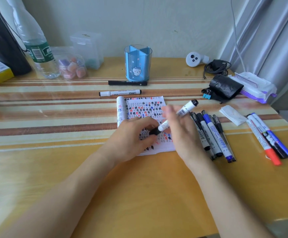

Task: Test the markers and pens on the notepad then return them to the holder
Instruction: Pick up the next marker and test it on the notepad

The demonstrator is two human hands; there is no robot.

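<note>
Marker [185, 109] slants up from left hand [131, 138] grip.

Over the scribbled notepad [145, 107], the left hand [133, 136] pinches the black cap of a white marker [185, 108]; the blurred right hand [182, 134] holds its barrel.

Motion smears the right hand [179, 124], its fingers [168, 109] just a pale blur, and they cover the middle of the marker [188, 107] barrel. The marker's black end disappears inside the left hand [131, 137], under its curled fingers [146, 122]: cap or tip, no telling. Under both sets of fingers, the notepad [145, 107] has its near half hidden. Just right of the right fingers, the print on the loose markers [212, 133] is too small to read. Far up-left of the left fingers, the bottle [35, 40] is cut off by the top edge.
</note>
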